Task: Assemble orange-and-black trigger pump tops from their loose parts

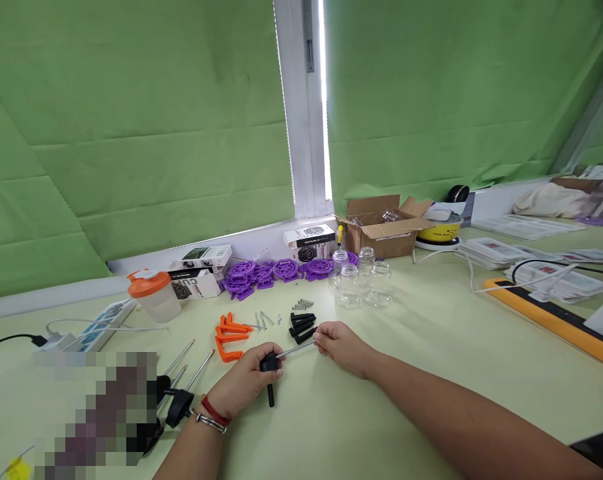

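Two hands on one part. Left hand (251, 375) is closed round the black head (269, 363), with a short black grip (270, 396) sticking out below the fingers. Right hand (342, 347) has thumb and fingers pinched at the far end of the metal rod (296, 349), which runs out of that head. So the piece spans both hands, just on the person's side of the black pieces (301, 327). Can't tell from here if it touches the table (301, 433).

Why that hold: looks like the left takes the bulk and the right steadies the thin end. The rod lies slightly tilted, right end higher in view, middle uncovered, so both ends can be controlled. My read only.

Layout seems sorted by type, small stuff within short reach: orange levers (232, 337) by the left hand, screws (264, 320) and springs (302, 305) past the black pieces. Bulkier items sit further back, probably to save working room: purple parts (286, 269) in a row, glass jars (350, 293) grouped upright, open carton (391, 230) behind them. More black-headed rods (181, 405) lie beside the left forearm, rods pointing away, maybe for easy pickup by the head.
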Available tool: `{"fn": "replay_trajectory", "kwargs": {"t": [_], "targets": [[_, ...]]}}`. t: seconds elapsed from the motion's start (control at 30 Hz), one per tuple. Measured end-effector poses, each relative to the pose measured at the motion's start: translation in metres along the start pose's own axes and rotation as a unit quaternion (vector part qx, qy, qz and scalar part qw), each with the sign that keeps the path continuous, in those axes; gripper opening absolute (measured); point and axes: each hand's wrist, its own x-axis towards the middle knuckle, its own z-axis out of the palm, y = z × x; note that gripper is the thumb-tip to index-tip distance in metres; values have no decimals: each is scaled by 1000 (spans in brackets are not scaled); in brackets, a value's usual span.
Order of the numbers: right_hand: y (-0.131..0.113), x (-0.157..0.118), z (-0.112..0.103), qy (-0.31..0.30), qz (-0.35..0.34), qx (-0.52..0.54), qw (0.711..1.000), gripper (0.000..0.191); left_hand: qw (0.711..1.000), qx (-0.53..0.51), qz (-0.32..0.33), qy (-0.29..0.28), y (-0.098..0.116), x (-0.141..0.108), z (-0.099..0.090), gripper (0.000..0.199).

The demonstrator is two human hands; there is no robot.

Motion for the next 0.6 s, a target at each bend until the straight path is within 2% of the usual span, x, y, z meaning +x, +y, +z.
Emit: {"fn": "replay_trajectory", "kwargs": {"t": [0.33,0.5,0.6], "targets": [[-2,-2,0,10,-63,-106,992,38,1000,-16,9,-9,3,-2,0,23],[0,-1,0,0,-46,-54,997,43,1000,-25,1,-1,2,-1,-1,25],[0,-2,1,-14,-37,24,999,37,1000,-24,7,0,0,0,-2,24]]}}
